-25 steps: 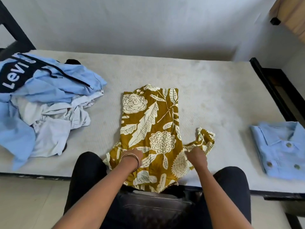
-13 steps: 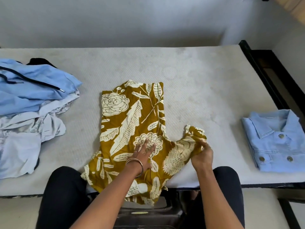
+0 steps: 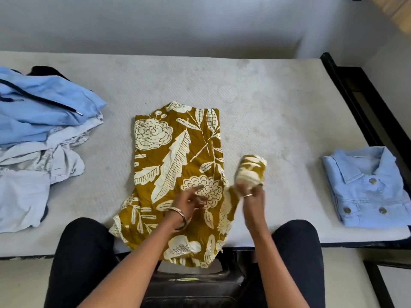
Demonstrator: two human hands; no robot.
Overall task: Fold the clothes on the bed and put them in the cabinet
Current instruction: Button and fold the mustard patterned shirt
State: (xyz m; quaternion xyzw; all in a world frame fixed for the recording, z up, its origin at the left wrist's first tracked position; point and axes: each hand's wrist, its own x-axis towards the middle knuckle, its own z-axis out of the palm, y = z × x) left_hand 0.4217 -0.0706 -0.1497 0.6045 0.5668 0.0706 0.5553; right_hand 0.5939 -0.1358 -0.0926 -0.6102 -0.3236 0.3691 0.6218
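A mustard garment with cream flowers and leaves [image 3: 178, 156] lies lengthwise on the white mattress [image 3: 266, 121], its near end hanging over the bed's front edge. My right hand [image 3: 252, 194] grips its right sleeve [image 3: 252, 168] and holds it lifted off the mattress. My left hand [image 3: 192, 200], fingers spread and blurred, rests on the cloth beside the flower print. A folded light-blue button shirt [image 3: 367, 187] lies at the right. A heap of unfolded blue and pale clothes [image 3: 40, 134] fills the left.
The black bed frame [image 3: 360, 101] runs along the mattress's right side, and a wooden cabinet corner [image 3: 400, 12] shows at the top right. My knees in dark trousers meet the bed's front edge, with a dark stool [image 3: 191, 283] between them.
My right hand has lifted the sleeve up off the mattress. My left hand slid from the garment's lower left toward its middle. The camera panned right, so the left heap shifted outward.
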